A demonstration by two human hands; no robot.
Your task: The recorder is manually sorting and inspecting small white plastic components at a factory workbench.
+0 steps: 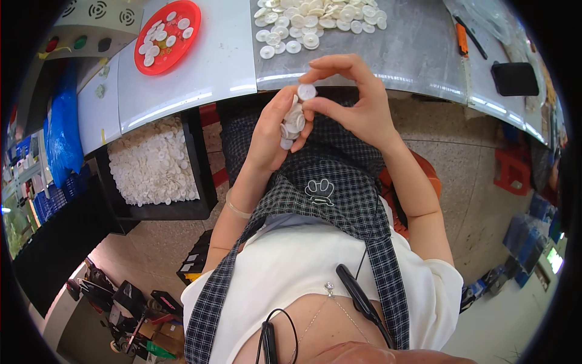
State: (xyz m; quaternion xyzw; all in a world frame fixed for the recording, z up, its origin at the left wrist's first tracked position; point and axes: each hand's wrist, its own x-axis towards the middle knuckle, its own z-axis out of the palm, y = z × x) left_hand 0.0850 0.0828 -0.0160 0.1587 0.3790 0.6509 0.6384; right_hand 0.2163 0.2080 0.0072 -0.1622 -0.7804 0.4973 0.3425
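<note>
My left hand point(271, 130) is closed round a handful of small white plastic discs point(294, 123), held above my lap at the table's front edge. Between the thumb and fingers of my right hand point(357, 100) is a single white disc point(307, 91), right beside the handful. Beyond my hands, a loose pile of the same white discs point(309, 21) lies on the grey table top. A red plate point(189, 51) to the left carries several more discs.
A black bin point(209, 176) full of white discs stands below the table at the left. An orange-handled cutter point(462, 39) and a black phone-like object point(515, 79) lie at the table's right. A blue plastic bag point(63, 130) hangs at the far left. A red stool point(512, 171) stands at the right.
</note>
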